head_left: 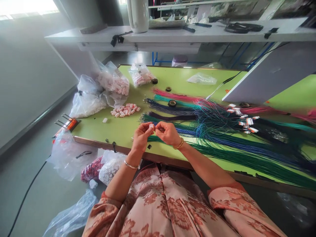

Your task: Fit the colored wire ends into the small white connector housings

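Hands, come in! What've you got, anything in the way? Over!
Left hand pinches white connector. Right hand curled close beside it. Wire bundles just beyond, not covering connector.

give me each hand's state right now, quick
Left hand: closed, holding a small white connector.
Right hand: closed in a pinch beside the connector; anything held cannot be told.

A small, white, block-shaped connector (151, 126) is showing its pale face between the fingertips of the left hand (141, 136), which are pinching it above the near side of the table (92, 132), just toward 7 o'clock from the view's centre; its finer details are appearing too small to tell.
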`<state>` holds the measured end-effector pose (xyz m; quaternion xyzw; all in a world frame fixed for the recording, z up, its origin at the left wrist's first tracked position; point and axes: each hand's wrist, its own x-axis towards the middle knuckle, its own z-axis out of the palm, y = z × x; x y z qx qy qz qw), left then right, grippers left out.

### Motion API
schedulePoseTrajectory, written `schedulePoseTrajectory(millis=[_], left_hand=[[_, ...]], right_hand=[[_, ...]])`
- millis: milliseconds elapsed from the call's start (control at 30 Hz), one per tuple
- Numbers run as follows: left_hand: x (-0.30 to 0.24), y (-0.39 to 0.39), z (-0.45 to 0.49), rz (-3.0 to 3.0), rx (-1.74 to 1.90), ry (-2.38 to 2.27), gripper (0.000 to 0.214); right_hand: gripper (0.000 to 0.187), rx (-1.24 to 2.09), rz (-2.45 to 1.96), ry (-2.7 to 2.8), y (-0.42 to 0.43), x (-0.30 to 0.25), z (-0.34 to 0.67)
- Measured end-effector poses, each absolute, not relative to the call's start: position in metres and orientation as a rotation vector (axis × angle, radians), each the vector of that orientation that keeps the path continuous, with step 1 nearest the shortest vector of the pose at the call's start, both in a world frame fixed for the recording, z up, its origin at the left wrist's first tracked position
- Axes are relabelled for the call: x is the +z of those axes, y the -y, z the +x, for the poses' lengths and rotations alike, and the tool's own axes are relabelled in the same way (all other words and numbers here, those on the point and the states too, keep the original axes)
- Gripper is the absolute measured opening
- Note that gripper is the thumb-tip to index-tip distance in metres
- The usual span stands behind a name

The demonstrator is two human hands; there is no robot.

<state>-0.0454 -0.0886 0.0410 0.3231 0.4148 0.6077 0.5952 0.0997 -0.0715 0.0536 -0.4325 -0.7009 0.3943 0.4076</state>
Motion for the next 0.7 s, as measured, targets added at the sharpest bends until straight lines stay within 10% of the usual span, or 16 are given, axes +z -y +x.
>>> schedulePoseTrajectory(millis=[700], left_hand=[[0.013, 0.102, -0.066, 0.721, 1.284, -1.089, 0.042]], right_hand=[[0.018, 0.778, -1.326, 2.177, 0.021, 0.032, 0.121]])
